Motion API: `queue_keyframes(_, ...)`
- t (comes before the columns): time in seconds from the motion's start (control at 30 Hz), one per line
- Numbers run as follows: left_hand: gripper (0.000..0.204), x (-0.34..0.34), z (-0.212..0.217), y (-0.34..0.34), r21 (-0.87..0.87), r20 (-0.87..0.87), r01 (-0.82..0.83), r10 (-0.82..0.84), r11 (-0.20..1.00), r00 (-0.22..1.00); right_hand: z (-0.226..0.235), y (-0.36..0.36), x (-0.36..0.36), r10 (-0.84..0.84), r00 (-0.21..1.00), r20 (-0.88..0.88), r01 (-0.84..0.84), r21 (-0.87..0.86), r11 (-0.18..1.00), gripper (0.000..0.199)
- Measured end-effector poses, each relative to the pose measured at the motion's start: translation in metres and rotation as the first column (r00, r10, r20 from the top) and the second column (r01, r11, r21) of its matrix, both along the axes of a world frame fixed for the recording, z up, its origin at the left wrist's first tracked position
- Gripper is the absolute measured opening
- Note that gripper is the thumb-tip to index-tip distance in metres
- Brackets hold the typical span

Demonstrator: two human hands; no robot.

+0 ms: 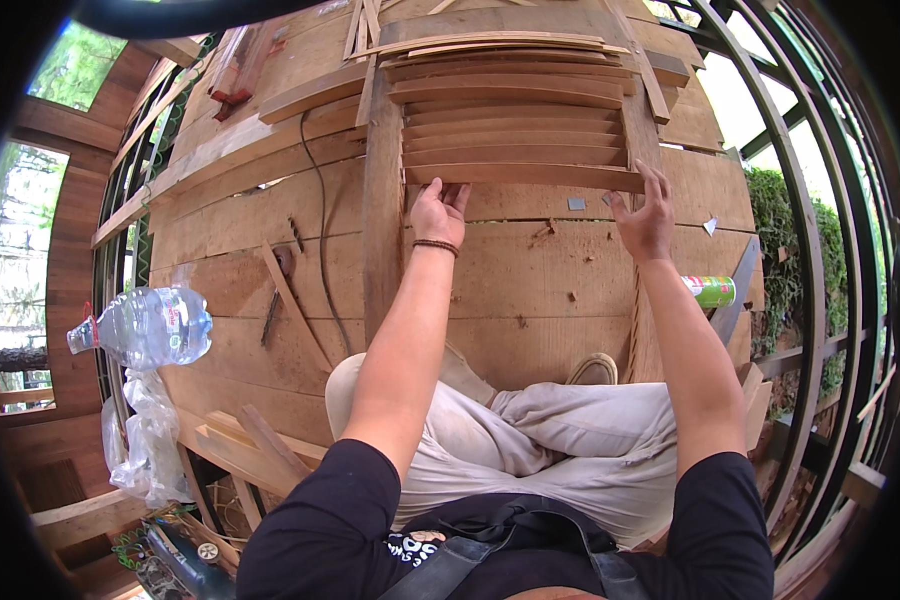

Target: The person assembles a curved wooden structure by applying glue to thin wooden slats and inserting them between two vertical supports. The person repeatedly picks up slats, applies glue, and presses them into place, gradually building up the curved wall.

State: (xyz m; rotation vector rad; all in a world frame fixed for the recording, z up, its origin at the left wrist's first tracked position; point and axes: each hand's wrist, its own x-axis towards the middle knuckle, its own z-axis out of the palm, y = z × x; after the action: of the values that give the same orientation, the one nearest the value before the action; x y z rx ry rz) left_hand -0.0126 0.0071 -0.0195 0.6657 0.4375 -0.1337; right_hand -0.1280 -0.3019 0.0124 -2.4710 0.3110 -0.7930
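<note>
A louvred wooden frame lies before me, with several thin brown slats set crosswise between its left side rail and right side rail. The nearest wooden slat spans from one rail to the other. At its left end, my left hand holds the lower edge, palm turned up, some fingers hidden under the wood. My right hand pinches the slat's right end beside the right rail, thumb below and fingers curled over the end.
Thin strips lie across the frame's far end. On the plank platform are a drill bit, a dark cable and a green can. A large clear bottle stands left, above a plastic bag. Metal railings run along the right.
</note>
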Motion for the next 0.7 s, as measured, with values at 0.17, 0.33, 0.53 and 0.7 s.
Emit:
queue_keyframes(0.17, 0.019, 0.0, -0.001, 0.002, -0.029, 0.003, -0.025, 0.025, 0.999, 1.0, 0.033, 0.005, 0.0, 0.101, 0.995, -0.001, -0.097, 0.253, 0.963, 0.058)
queue_keyframes(0.33, 0.018, -0.001, 0.005, -0.002, -0.135, 0.007, -0.06, 0.062, 0.989, 0.998, 0.085, 0.017, -0.001, 0.172, 0.985, 0.034, -0.167, 0.484, 0.859, 0.049)
queue_keyframes(0.53, 0.019, 0.0, 0.011, -0.001, -0.194, -0.009, -0.069, 0.068, 0.979, 0.998, 0.147, 0.044, -0.02, 0.206, 0.978, 0.041, -0.209, 0.315, 0.926, 0.044)
queue_keyframes(0.7, 0.017, -0.002, 0.016, 0.0, -0.244, -0.022, -0.119, 0.117, 0.962, 0.993, 0.159, 0.062, -0.027, 0.299, 0.941, 0.159, -0.339, 0.39, 0.856, 0.043)
